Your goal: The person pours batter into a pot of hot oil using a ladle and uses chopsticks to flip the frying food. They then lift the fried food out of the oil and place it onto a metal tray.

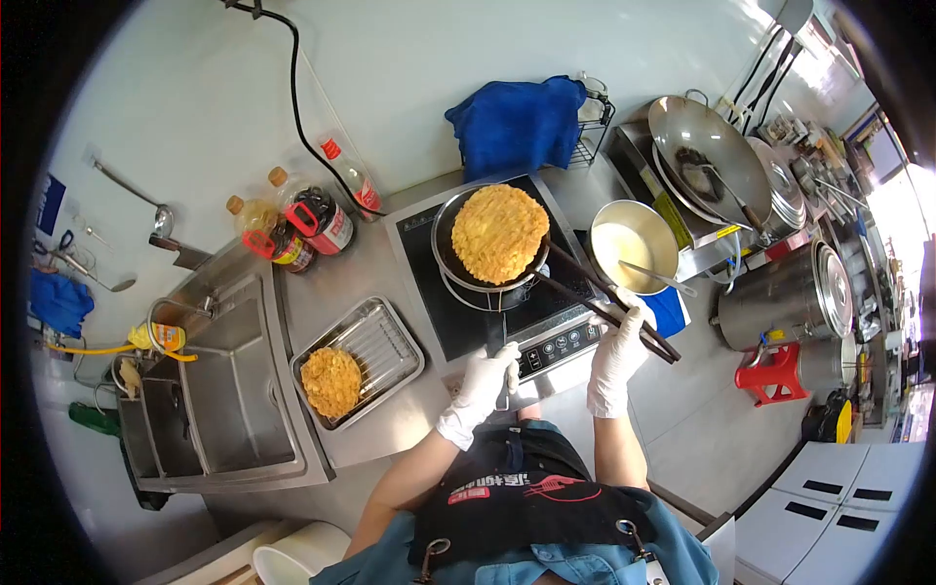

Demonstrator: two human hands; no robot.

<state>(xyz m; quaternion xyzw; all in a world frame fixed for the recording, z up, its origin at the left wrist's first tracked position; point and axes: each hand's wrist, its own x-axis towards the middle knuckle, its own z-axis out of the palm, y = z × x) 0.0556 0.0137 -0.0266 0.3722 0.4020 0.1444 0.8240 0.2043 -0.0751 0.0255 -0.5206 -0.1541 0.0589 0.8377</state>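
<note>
My gloved left hand is closed round the thin metal handle of a round pan or strainer on the black induction cooker. In my gloved right hand are long dark chopsticks, their tips at the edge of a golden fried cake. That cake lies over the pan and covers most of it. A second fried cake rests at the left of a metal tray with a rack, left of the cooker.
Right of the cooker stands a pot of pale batter with a ladle. A wok is behind it. Sauce bottles stand by the wall, and a sink is at the left. A red stool is on the floor.
</note>
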